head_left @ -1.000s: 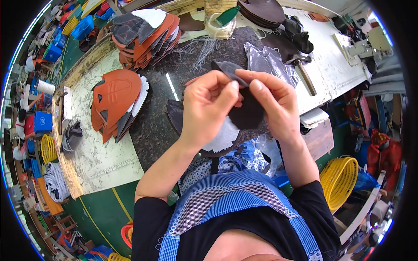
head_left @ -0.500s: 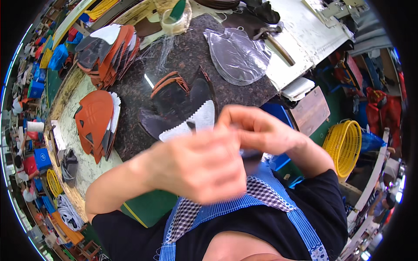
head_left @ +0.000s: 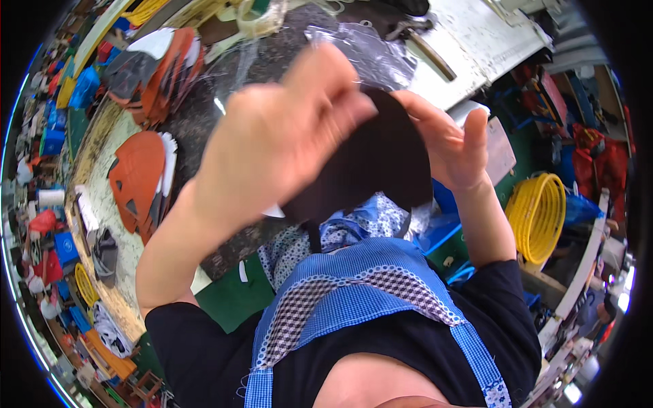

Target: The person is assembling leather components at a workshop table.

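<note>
A dark, curved flat piece with a notched lower edge (head_left: 381, 160), perhaps a shoe upper, is held up between my hands, above my lap. My right hand (head_left: 452, 149) is at its right edge; the fingers lie along and partly behind the rim, and the thumb stands away from it. In front of the piece's left side is my left hand (head_left: 272, 136), blurred, with its fingers curled in. Whatever the left fingers may pinch is too smeared to make out. Orange cut pieces with white zigzag edging (head_left: 139, 173) lie to the left of my left forearm.
Another stack of orange and dark pieces (head_left: 163, 71) sits at the far left. On the dark stone slab (head_left: 187, 132), shiny plastic-covered pieces (head_left: 374, 51) lie behind my hands. A wooden tool handle (head_left: 432, 54) rests on the white table. Yellow baskets (head_left: 537, 217) stand at the right.
My hands, which were close together, have come apart and moved up and away from me. The dark piece now shows broadly between them, hiding more of the slab.
</note>
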Demonstrator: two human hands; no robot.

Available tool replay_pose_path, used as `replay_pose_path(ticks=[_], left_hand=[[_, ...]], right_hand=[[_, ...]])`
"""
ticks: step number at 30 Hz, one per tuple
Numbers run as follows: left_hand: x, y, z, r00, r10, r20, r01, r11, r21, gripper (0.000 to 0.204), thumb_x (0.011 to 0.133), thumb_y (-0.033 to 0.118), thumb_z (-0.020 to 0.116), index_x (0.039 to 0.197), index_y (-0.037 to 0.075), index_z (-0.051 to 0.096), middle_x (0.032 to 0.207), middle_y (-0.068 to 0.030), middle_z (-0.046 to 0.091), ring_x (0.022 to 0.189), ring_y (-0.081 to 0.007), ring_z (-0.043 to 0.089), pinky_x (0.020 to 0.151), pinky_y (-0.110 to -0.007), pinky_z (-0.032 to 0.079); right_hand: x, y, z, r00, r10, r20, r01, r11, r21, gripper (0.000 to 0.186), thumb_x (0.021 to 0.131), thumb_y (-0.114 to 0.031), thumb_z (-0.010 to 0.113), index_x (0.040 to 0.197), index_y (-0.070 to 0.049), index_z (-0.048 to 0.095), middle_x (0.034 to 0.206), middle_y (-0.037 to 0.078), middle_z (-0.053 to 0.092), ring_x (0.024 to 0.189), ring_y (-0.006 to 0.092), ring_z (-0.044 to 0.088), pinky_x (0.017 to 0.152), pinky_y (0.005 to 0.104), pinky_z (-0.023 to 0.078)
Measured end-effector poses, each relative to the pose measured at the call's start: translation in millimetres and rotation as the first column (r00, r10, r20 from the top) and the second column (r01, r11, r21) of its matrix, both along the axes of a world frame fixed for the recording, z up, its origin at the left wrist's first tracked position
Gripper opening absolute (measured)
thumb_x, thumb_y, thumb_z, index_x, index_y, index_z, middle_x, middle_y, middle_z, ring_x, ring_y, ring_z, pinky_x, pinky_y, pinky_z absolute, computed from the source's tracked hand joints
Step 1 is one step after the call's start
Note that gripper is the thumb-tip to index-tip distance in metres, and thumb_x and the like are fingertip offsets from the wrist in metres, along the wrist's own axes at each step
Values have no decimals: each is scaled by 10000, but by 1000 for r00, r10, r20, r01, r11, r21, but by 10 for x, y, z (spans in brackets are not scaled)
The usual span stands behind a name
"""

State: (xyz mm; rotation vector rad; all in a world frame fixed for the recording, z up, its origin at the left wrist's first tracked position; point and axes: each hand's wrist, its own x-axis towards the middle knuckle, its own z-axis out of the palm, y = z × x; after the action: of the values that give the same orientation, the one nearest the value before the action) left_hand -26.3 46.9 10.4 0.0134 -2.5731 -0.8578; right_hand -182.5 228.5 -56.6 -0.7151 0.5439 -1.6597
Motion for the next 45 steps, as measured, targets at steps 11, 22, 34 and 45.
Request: replay_pose_path(ticks=[11, 22, 34, 45], left_hand=[[368, -434, -55, 985, 138, -105, -127, 986, 107, 772, 663, 161, 917, 1335, 61, 551, 1351, -105, 593, 1457, -271, 384, 1189, -420, 297], [70, -433, 83, 983, 129, 133, -104, 978, -180, 153, 818, 111, 768, 948, 32, 754, 824, -115, 737, 733, -205, 713, 676, -315, 535], [227, -426, 135, 967, 253, -21, -88, 413, 906, 328, 1040, 261, 578, 1279, 48, 650, 1123, -82, 735, 948, -211, 720, 856, -342, 565], [1288, 511, -923, 869, 470, 154, -223, 93, 970, 686, 973, 33, 644, 1557, 20, 283, 1427, -140, 538, 1322, -222, 528, 1106, -369, 431]], right_hand=[[116, -797, 492, -4, -391, -920, 169, 907, -386, 116, 880, -107, 737, 978, -47, 751, 756, 90, 722, 609, 208, 699, 584, 306, 543], [17, -666, 886, -236, -477, -846, 108, 853, -511, 127, 779, 28, 764, 875, 2, 684, 753, 33, 607, 609, 104, 565, 534, 237, 428], [-668, -749, -205, 927, -366, 80, 329, 897, 293, 766, 1038, -658, 304, 1354, -20, 588, 1169, 142, 694, 1092, 239, 635, 1012, 423, 465], [683, -37, -262, 465, -162, -870, 477, 874, 93, 303, 855, 101, 698, 1145, 16, 687, 1025, 50, 612, 880, 91, 608, 732, 197, 484]])
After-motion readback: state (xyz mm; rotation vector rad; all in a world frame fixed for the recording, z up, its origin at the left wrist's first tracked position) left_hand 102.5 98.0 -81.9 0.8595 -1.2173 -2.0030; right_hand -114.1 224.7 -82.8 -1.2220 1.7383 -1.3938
